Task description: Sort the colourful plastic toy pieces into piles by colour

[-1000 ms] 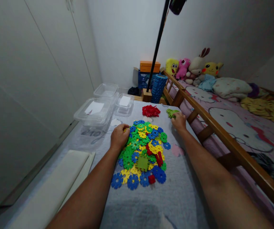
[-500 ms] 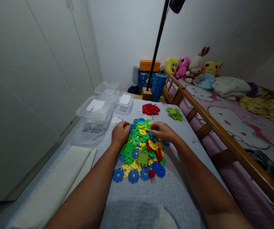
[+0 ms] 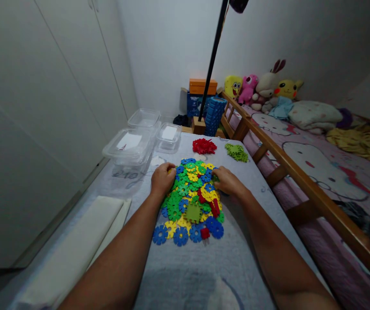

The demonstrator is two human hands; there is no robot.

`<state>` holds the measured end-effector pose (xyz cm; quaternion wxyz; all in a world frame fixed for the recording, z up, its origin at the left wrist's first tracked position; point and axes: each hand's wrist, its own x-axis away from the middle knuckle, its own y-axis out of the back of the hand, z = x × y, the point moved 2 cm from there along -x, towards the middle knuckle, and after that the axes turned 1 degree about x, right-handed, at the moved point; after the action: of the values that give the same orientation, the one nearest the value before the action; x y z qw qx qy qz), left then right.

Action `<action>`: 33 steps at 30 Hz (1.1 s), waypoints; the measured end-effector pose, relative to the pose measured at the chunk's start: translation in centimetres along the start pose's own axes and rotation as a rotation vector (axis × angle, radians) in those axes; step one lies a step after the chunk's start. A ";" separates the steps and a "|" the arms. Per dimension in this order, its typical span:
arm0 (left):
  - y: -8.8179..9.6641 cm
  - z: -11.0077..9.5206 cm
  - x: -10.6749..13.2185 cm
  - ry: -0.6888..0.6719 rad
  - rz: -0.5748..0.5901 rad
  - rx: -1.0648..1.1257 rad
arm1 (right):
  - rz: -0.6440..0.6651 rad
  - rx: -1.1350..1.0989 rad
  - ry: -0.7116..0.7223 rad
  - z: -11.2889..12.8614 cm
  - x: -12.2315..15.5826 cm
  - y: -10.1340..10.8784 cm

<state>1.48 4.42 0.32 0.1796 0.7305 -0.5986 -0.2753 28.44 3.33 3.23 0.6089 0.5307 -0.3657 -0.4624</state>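
A heap of plastic snowflake discs (image 3: 183,190) in blue, green and yellow lies spread on the cloth. On its near part rests an olive-green square piece (image 3: 193,213), with a small red piece (image 3: 205,233) at the front edge. My left hand (image 3: 163,178) is closed at the heap's left side, a bit of yellow showing by its fingertips. At the upper right edge is my right hand (image 3: 227,181), fingers curled in against the discs; a dark green bit shows under them. What either hand grips is mostly hidden.
Beyond the heap lie a red pile of pieces (image 3: 204,146) and a light green pile (image 3: 236,152). Clear plastic boxes (image 3: 130,148) stand at the back left, and folded white sheets (image 3: 75,245) lie near left. A wooden bed rail (image 3: 288,161) runs along the right.
My right hand has moved a little to the right, from over the discs to the heap's edge. My left hand stays in nearly the same place.
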 end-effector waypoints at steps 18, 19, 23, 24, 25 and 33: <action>0.1 -0.1 0.1 0.006 0.001 0.002 | 0.097 -0.050 0.094 0.9 -0.3 0.2; 0.1 -0.1 0.1 0.005 0.001 0.002 | 0.106 -0.048 0.096 1.0 -0.3 0.2; 0.0 -0.1 0.1 0.008 0.004 0.006 | 0.164 -0.134 0.085 1.3 -0.2 0.8; 0.0 0.0 0.1 0.009 0.005 0.008 | 0.186 -0.189 0.083 1.3 -0.1 1.1; 0.0 0.0 0.1 0.011 0.004 0.009 | 0.207 -0.257 0.085 1.2 0.0 1.4; -0.1 0.1 0.0 0.016 0.006 0.006 | 0.234 -0.839 0.100 0.4 0.4 2.8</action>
<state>1.48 4.45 0.15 0.1829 0.7316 -0.6000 -0.2670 28.73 2.84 6.03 0.8371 0.2142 -0.1739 -0.4724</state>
